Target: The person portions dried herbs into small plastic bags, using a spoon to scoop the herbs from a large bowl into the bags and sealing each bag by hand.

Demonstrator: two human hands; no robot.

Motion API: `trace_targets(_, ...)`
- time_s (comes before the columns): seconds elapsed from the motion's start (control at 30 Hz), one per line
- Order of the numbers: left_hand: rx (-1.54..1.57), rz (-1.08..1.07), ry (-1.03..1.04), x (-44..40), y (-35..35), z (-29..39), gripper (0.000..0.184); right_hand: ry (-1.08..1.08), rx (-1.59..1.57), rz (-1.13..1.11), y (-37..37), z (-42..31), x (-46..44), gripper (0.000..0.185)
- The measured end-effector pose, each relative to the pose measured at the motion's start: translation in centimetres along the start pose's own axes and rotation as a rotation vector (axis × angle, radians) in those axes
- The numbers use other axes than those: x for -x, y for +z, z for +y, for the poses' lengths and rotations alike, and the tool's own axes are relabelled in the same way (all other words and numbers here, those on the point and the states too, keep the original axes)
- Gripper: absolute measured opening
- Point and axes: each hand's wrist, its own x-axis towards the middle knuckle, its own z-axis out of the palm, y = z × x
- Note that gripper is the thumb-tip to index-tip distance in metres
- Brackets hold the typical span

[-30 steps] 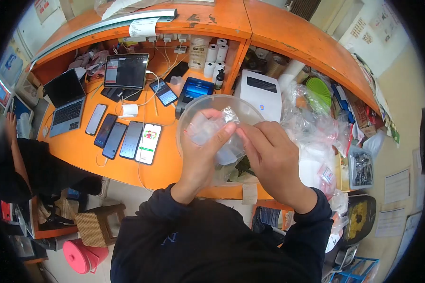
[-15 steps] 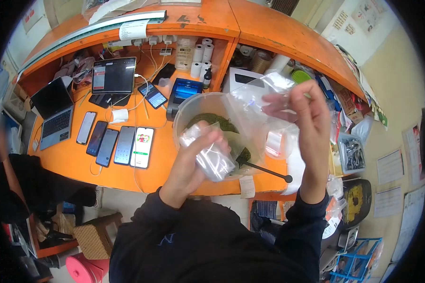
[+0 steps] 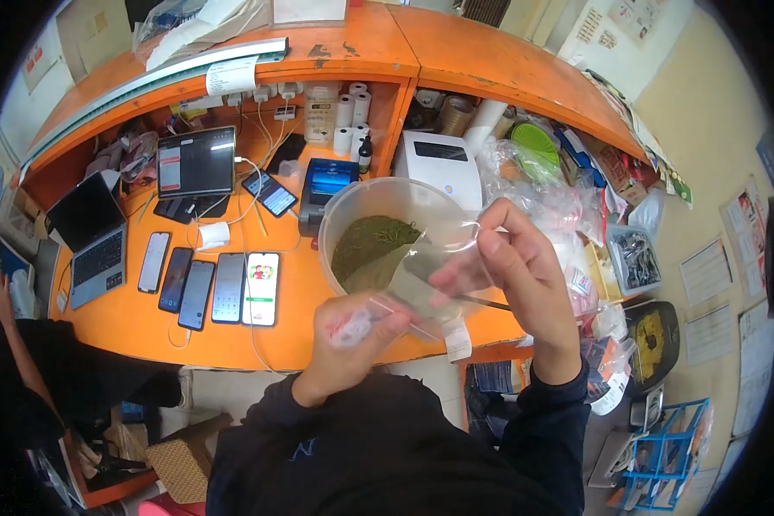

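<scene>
A clear plastic bag [image 3: 414,279] is stretched between my two hands, over the near side of a large translucent tub [image 3: 328,236]. Dark green, loose leafy material [image 3: 374,241] lies inside the tub. My left hand [image 3: 348,340] is closed round crumpled clear plastic with red and white showing in it, its thumb against the bag's lower edge. Higher and to the right, my right hand [image 3: 525,271] pinches the bag's upper right side. A thin black handle [image 3: 488,302] sticks out behind the bag; its other end is hidden.
Several phones [image 3: 227,288], a laptop [image 3: 99,236] and a tablet [image 3: 196,163] stand left on the orange desk [image 3: 146,331]. A blue-black printer [image 3: 328,189] adjoins the tub. Behind it are a white box-shaped device [image 3: 439,168] and plastic bags [image 3: 533,193]. Another person's hand [image 3: 0,292] is far left.
My right hand has come down and left, nearer my left hand, bringing the bag's side with it. My left hand has turned and dropped slightly. The camera view has shifted a little.
</scene>
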Motion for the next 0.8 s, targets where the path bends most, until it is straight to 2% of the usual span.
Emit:
trace_targets(0.03,-0.065,0.053,0.023,0.4,-0.1,0.1,0.010,-0.040,0.003,0.003,-0.5,0.8,0.0,0.018)
trace_targets(0.13,-0.208,0.178,0.114,1.1,-0.5,0.1,0.011,-0.617,1.134,0.591,1.6,1.9,-0.3,0.033)
trace_targets(0.17,-0.216,0.198,0.154,1.2,-0.5,-0.3,0.011,-0.797,1.293,0.559,1.4,2.3,-0.1,0.045)
trace_targets(0.23,-0.244,0.215,0.213,1.4,-0.8,-0.9,0.010,-0.634,1.180,0.239,3.0,3.5,1.6,0.038)
trace_targets(0.3,-0.285,0.205,0.239,2.1,-1.1,-1.2,0.010,-0.523,1.023,0.066,4.0,4.7,2.5,0.032)
trace_targets(0.4,-0.389,0.056,0.242,2.6,-2.1,-1.0,0.012,-0.450,0.794,0.034,4.8,6.2,2.8,0.026)
trace_targets(0.6,-0.527,-0.276,0.558,3.0,-3.6,-1.1,0.022,-0.448,0.654,-0.077,5.3,6.8,4.1,0.019)
trace_targets(0.67,-0.575,-0.279,0.595,3.3,-3.3,-0.5,0.019,-0.518,0.718,-0.084,5.5,7.4,4.6,0.017)
trace_targets(0.77,-0.760,-0.209,0.629,4.0,-3.1,-0.7,0.017,-0.722,0.940,0.045,4.5,9.6,4.7,0.017)
trace_targets(0.8,-0.832,-0.175,0.652,3.9,-2.8,-0.7,0.017,-0.717,0.960,0.130,4.6,9.4,4.6,0.018)
